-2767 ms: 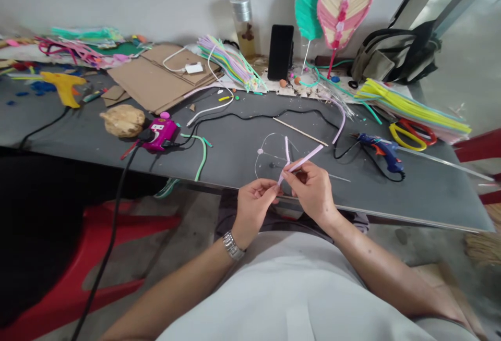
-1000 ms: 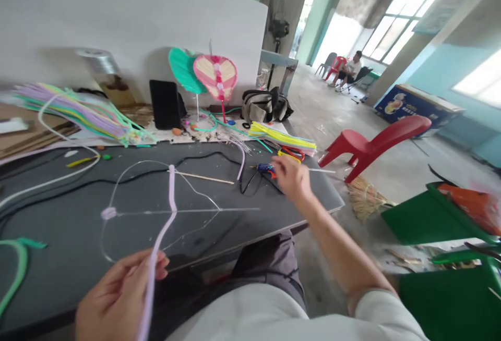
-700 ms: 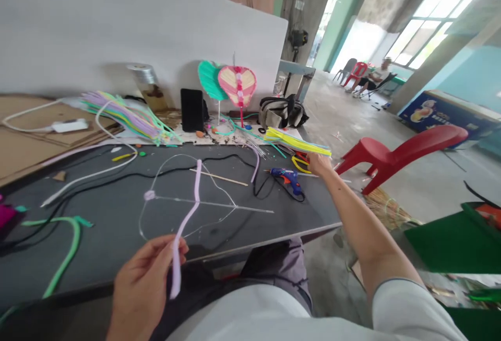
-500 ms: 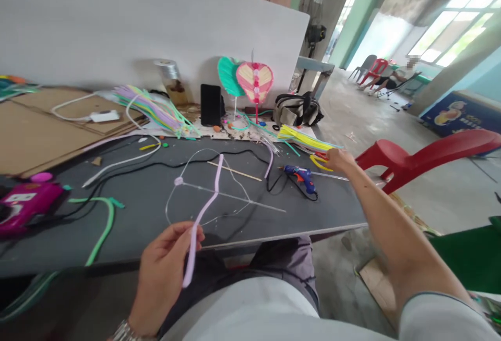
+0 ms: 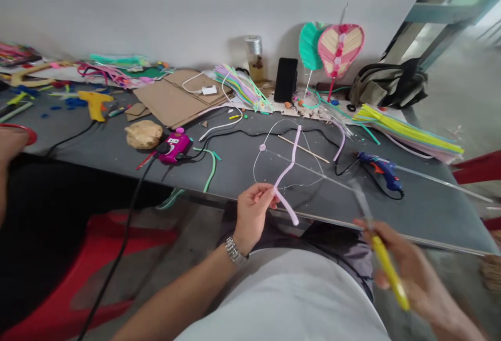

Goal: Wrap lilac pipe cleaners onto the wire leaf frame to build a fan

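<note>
My left hand (image 5: 252,210) pinches a lilac pipe cleaner (image 5: 293,161) between thumb and fingers. The pipe cleaner is bent, its upper part over a thin wire hoop frame (image 5: 256,166) lying on the table and its lower end pointing toward me. In my right hand (image 5: 407,265), near the table's front edge, is a yellow-handled tool (image 5: 387,268) with a metal blade, smeared by motion so that its exact kind is unclear. A thin wooden stick (image 5: 309,150) lies beside the frame. The blue glue gun (image 5: 381,169) rests on its side to the right.
Bundles of colored pipe cleaners (image 5: 410,132) lie at the back right and more behind. Two leaf-shaped fans (image 5: 340,51), a phone (image 5: 285,80), a jar (image 5: 255,59) and a bag (image 5: 387,85) stand along the back. A magenta device (image 5: 175,145) with cords sits left. Another person's hand (image 5: 11,145) shows far left.
My right hand has come back from the far right of the table toward my body, bringing the yellow-handled tool. The view has turned left. My left hand still pinches the pipe cleaner.
</note>
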A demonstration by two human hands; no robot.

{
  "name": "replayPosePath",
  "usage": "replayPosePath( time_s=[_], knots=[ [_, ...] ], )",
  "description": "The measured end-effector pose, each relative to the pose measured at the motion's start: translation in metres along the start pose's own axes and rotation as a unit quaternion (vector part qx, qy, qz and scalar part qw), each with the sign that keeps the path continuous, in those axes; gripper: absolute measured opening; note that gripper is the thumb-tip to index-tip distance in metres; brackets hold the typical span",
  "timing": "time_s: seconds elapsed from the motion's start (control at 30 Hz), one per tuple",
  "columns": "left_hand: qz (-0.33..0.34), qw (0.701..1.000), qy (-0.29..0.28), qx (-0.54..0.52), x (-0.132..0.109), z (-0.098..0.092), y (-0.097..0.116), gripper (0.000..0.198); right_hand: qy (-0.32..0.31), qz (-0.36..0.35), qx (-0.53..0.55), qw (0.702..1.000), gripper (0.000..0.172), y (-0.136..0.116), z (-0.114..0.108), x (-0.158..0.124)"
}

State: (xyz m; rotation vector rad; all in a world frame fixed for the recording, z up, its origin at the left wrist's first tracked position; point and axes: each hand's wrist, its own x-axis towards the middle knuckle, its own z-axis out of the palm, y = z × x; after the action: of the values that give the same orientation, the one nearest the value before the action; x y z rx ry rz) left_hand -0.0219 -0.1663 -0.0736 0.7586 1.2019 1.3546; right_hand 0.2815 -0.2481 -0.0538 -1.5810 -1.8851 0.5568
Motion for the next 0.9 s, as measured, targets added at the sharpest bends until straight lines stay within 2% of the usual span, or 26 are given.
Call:
replayPosePath(
  time_s=[0.07, 0.13, 0.27, 0.43, 0.7, 0.9],
  knots=[
    [-0.001, 1.000, 0.001, -0.007, -0.001, 0.001, 0.000, 0.022, -0.031, -0.051, -0.051, 0.997, 0.043, -0.007, 0.026, -0.005],
    [-0.006, 1.000, 0.003, -0.012, -0.002, 0.003, 0.001, 0.022, -0.011, -0.106, -0.127, 0.986, 0.032, -0.005, 0.041, -0.002],
    [-0.035, 0.999, 0.010, -0.031, -0.001, 0.006, 0.005, 0.024, 0.021, -0.171, -0.222, 0.960, 0.032, -0.001, 0.043, 0.012],
    [-0.051, 0.998, 0.018, -0.027, 0.001, 0.009, 0.004, 0.024, 0.024, -0.212, -0.275, 0.938, 0.037, -0.012, 0.038, 0.027],
    [-0.031, 0.999, 0.027, 0.013, -0.002, 0.011, 0.001, 0.016, -0.006, -0.208, -0.289, 0.934, 0.038, -0.016, 0.036, 0.042],
    [0.003, 0.999, 0.017, 0.045, -0.003, 0.007, -0.003, 0.016, -0.016, -0.241, -0.281, 0.929, 0.042, -0.020, 0.028, 0.051]
  ],
)
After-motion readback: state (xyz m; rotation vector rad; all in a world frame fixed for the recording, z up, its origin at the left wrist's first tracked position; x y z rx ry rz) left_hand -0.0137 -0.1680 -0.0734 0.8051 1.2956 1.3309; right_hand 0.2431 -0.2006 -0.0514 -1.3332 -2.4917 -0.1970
